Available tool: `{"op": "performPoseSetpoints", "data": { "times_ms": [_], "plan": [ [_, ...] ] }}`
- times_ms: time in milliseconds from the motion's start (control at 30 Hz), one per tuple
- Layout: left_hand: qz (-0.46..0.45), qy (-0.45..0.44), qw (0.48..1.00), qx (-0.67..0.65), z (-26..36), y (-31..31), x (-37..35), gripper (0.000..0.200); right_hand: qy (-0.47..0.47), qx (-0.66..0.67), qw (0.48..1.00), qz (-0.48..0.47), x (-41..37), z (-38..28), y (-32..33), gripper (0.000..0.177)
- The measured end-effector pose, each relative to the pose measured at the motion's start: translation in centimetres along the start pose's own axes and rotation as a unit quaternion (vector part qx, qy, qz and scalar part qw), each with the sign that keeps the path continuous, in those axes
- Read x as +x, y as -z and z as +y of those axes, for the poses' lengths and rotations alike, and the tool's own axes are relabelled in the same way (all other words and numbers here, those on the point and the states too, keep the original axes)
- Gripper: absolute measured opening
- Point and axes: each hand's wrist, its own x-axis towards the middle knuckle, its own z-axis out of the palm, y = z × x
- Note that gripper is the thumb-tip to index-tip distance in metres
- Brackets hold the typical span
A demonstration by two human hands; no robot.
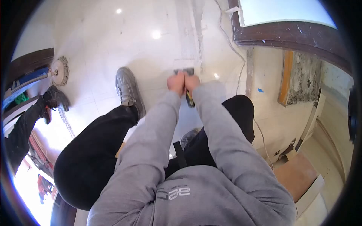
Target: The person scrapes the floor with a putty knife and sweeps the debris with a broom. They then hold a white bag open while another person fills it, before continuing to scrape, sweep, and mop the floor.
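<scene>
Both of my hands are closed side by side on a scraper [190, 100] with a black and yellow handle. My left hand [175, 82] wraps it from the left, and my right hand [192, 81] from the right. Just beyond my knuckles, its wide dark blade shows low over the pale tiled floor [154, 52]. Whether the blade's edge touches the tile is hard to see. A grey, dusty strip [186, 30] runs along the floor ahead of the blade. The end of the handle points back toward me.
A thin cable [230, 41] winds over the floor on the right, near a dark wooden frame [283, 35]. A blue scrap [260, 90] lies there. At left are a mop head [60, 71] and another person's shoe [56, 98]. My own shoe [128, 86] is planted left of my hands.
</scene>
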Motion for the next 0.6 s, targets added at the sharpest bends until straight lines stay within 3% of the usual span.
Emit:
{"op": "performPoseSetpoints", "data": {
  "times_ms": [33, 100, 133, 167, 233, 267, 333, 367, 433, 500, 567, 600],
  "plan": [
    [0.0, -0.001, 1.0, -0.002, 0.7, 0.0, -0.3, 0.049, 0.002, -0.001, 1.0, 0.001, -0.8, -1.2, 0.8, 0.05],
    [-0.049, 0.066, 0.994, -0.067, 0.7, -0.1, -0.8, 0.049, -0.085, 0.105, 0.989, -0.061, -3.1, -3.7, 2.7, 0.053],
    [-0.065, 0.022, 0.995, -0.078, 1.3, -0.4, 0.7, 0.051, -0.045, 0.078, 0.993, -0.082, 0.8, -2.4, 1.6, 0.055],
    [-0.091, 0.061, 0.981, -0.157, 5.7, 0.7, -1.1, 0.047, -0.1, 0.151, 0.975, -0.129, -1.8, -8.3, 4.2, 0.055],
    [-0.125, 0.102, 0.971, -0.177, 6.8, 0.9, -0.3, 0.042, -0.121, 0.149, 0.975, -0.11, -1.8, -10.0, 4.2, 0.055],
    [-0.125, 0.103, 0.971, -0.174, 4.6, 0.8, -0.4, 0.042, -0.123, 0.151, 0.975, -0.11, -2.3, -7.5, 3.4, 0.055],
    [-0.015, 0.019, 0.998, -0.062, 0.6, -0.3, 0.8, 0.035, 0.056, -0.044, 0.997, 0.037, -1.3, -2.9, 1.3, 0.054],
    [-0.014, 0.018, 0.998, -0.065, 1.9, 0.2, -0.1, 0.035, 0.06, -0.045, 0.997, 0.037, -0.8, -3.2, 1.3, 0.054],
    [-0.057, 0.062, 0.992, -0.094, 4.2, 1.7, -3.2, 0.034, -0.039, 0.104, 0.994, -0.017, -1.0, -2.0, 1.0, 0.054],
    [-0.078, 0.048, 0.981, -0.172, 6.9, 1.1, -1.1, 0.04, -0.091, 0.188, 0.972, -0.111, -1.9, -9.5, 4.1, 0.053],
    [-0.145, 0.079, 0.967, -0.195, 8.2, 0.8, 1.8, 0.041, -0.107, 0.179, 0.967, -0.145, 0.5, -9.4, 3.3, 0.052],
    [-0.143, 0.085, 0.968, -0.191, 5.6, 0.4, 1.8, 0.041, -0.097, 0.155, 0.975, -0.123, -0.4, -8.8, 3.3, 0.052]
  ]
}}
